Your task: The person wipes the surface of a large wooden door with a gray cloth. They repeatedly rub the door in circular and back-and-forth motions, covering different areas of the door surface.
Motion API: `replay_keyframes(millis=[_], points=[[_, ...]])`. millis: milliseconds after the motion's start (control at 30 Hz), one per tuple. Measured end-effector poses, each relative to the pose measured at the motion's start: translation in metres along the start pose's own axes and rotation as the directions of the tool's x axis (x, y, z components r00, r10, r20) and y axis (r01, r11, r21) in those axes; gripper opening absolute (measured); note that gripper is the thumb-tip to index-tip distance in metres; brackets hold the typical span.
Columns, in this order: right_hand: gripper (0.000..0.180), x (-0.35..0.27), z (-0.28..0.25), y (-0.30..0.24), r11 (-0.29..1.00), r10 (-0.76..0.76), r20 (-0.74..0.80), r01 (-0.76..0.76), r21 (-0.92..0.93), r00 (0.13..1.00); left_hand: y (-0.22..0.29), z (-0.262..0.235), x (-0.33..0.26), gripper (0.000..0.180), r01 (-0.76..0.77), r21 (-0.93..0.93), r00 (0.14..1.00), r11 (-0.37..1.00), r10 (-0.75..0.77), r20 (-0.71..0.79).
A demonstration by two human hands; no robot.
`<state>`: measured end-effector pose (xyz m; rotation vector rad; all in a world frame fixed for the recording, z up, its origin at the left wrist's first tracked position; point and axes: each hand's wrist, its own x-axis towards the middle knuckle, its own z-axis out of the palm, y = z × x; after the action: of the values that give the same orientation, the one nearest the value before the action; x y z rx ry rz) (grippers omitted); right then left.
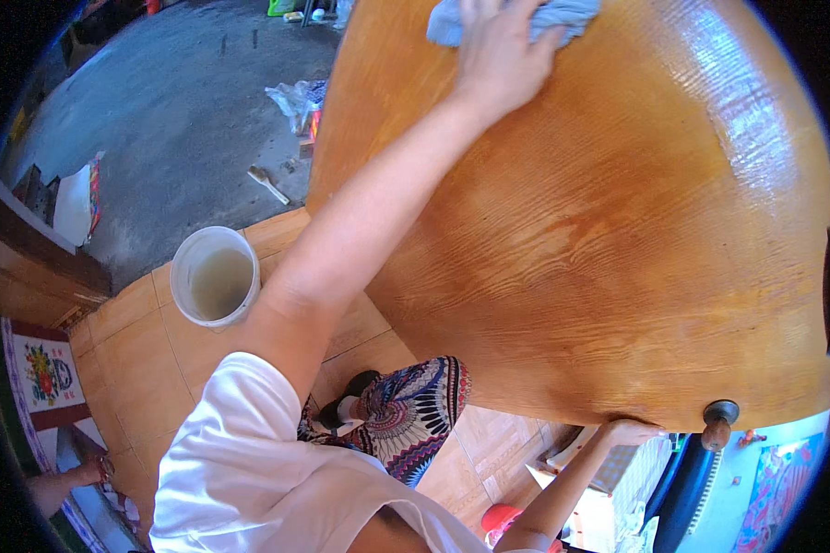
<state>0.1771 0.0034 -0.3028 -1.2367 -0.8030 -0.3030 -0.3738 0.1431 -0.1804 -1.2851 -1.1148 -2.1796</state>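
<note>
My left hand (503, 64) is pressed on a grey-blue cloth (447, 23) at the top of a large wood-grained door (544, 240); its fingers are partly blurred. The door's surface is glossy, with bright, wet-looking streaks at the upper right. At its lower edge, my right hand (632, 431) grips the rim, with the fingers partly hidden. Just right of that hand a round brown knob (717, 426) sticks out from a dark base. A white bucket (215, 276) holding cloudy water stands on the tiles, left of my left arm.
Beyond the tiled floor (148, 341) lies dark concrete (184, 120), with a brush (268, 184) and plastic bags (295, 103) on it. Another person's hand (88, 472) shows at the lower left, near a patterned cloth (51, 373). A red object (500, 521) is beside my right forearm.
</note>
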Motion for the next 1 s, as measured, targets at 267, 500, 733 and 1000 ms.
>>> replay_keyframes(millis=[267, 500, 733, 1000], points=[[0.082, -0.001, 0.008, -0.013, 0.995, 0.089, -0.037, -0.087, 0.048, 0.995, -0.090, -0.087, -0.305, 0.055, 0.411, 0.332, 0.869, 0.849, -0.475, 0.138], [0.083, 0.005, -0.003, 0.021, 0.999, 0.024, 0.015, -0.023, -0.036, 1.000, -0.013, -0.054, -0.237, 0.048, 0.371, 0.187, 0.894, 0.910, -0.404, 0.195], [0.086, -0.010, 0.003, -0.009, 0.989, 0.106, 0.054, -0.111, 0.094, 0.993, 0.075, 0.005, -0.061, 0.051, -0.068, -0.069, 0.985, 0.995, 0.077, 0.152], [0.085, -0.010, 0.006, -0.011, 0.992, 0.073, 0.026, -0.075, 0.100, 0.997, 0.013, -0.064, -0.315, 0.052, 0.238, 0.266, 0.900, 0.934, -0.315, 0.302]])
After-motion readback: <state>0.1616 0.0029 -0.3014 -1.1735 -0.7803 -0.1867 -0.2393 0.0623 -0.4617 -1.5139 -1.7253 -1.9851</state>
